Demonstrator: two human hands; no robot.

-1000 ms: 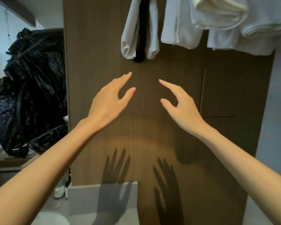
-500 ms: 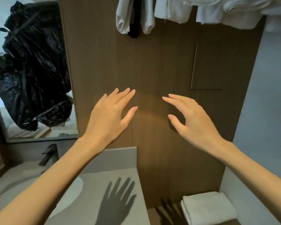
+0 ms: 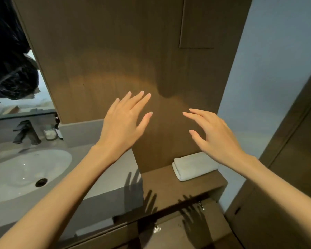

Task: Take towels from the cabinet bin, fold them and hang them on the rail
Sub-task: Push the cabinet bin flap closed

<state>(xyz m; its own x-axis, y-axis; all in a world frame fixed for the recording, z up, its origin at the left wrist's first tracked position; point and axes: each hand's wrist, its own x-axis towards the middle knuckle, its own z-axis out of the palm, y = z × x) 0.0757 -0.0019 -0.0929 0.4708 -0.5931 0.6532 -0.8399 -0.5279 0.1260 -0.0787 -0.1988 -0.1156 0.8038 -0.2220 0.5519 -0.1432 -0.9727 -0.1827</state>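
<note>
**Ann:** Brown wood panelling [image 3: 115, 51] filled the back of the shot, and below it a low wooden shelf [image 3: 162, 186] ran out to the right of the grey surface [image 3: 104, 184]. Where was the towel?

**Ben:** One folded white towel [image 3: 194, 167] lay flat on that shelf, pushed up against the panelling, at the shelf's far right end. Nobody was touching it.

**Ann:** And the hands?

**Ben:** Both were up in the air in front of the panelling, well above the shelf. The left hand [image 3: 124, 123] was spread wide, fingers splayed, gripping nothing. The right hand [image 3: 214, 133] was open too, fingers loosely curved and thumb apart, empty, hovering just above the towel as the camera saw it.

**Ann:** Any contact between the two?

**Ben:** None, there was a clear gap between them. Their shadows fell on the shelf's front edge and the cabinet below it.

**Ann:** Left of the shelf?

**Ben:** A white basin [image 3: 25, 175] was sunk into the grey surface, with a dark tap [image 3: 26, 132] behind it and a small jar [image 3: 50, 134] beside the tap. Black plastic [image 3: 9, 69] showed in the mirror above.
</note>
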